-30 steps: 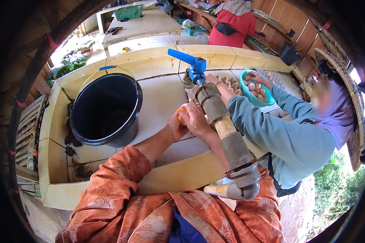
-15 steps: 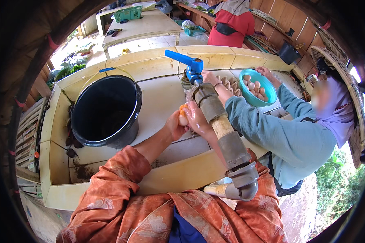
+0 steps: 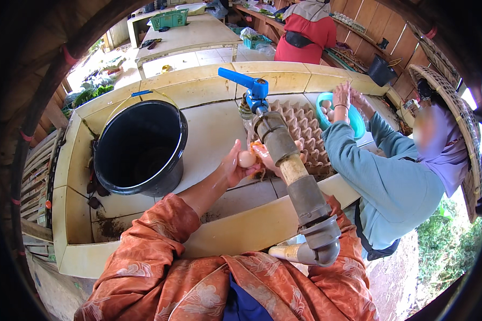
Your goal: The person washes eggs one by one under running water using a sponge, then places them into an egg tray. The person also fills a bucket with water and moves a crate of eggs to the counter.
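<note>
Because the thick grey-and-tan pipe (image 3: pixel 297 184) crosses in front of it, most of the right hand (image 3: pixel 268 157) is hidden and whether its fingers are curled or spread cannot be told, though it meets the left hand (image 3: pixel 235 167) over the tiled sink basin (image 3: pixel 211 131). Smooth, pale and oval, the egg (image 3: pixel 246 159) sits pinched in the left fingers, beside something orange. Close by lie a ridged cardboard egg tray (image 3: pixel 305 128) and a glossy black bucket (image 3: pixel 139 147).
</note>
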Motion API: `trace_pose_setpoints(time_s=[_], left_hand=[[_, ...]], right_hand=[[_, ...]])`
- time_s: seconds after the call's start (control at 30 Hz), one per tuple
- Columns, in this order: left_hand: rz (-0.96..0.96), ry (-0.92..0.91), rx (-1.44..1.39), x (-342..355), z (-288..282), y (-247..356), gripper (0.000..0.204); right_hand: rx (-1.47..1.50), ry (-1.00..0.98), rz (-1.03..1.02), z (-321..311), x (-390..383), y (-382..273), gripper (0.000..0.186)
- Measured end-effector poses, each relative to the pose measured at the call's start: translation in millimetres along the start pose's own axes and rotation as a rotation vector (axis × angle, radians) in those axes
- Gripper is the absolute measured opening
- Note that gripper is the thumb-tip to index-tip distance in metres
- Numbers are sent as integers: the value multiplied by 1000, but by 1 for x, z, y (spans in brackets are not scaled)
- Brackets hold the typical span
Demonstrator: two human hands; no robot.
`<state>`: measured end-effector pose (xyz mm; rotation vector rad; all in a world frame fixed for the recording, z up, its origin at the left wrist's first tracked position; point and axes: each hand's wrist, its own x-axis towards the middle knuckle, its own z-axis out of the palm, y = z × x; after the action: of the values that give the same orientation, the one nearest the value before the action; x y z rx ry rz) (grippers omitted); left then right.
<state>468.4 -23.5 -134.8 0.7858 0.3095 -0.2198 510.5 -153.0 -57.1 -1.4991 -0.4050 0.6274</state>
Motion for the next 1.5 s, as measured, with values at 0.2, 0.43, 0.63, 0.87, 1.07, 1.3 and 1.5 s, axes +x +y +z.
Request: trace_pose_setpoints(time_s=[0.2,0.43,0.63,0.87,1.07,1.3,1.5], left_hand=[[29,52,-42,5,8,-7,39],[-127,150,107,0,-3,2,30],[15,88,-75,-1,6,5,34],[-11,69,6,-1,4,0,36],[-61,-4,-32,2,-2,0,39],[-122,-77,7,6,0,4,42],[-79,-53,-34,1,-5,7,35]], right_hand=[[-608,228,-339,4,-10,13,39],[-74,2,168,-6,10,27,26],[-594,-52,-429,13,-5,19,31],[-166,116,-3,-4,5,26,28],[-890,96,-759,0,19,50,29],[-115,71,-144,-15,26,46,29],[-363,-25,-122,1,2,31,29]])
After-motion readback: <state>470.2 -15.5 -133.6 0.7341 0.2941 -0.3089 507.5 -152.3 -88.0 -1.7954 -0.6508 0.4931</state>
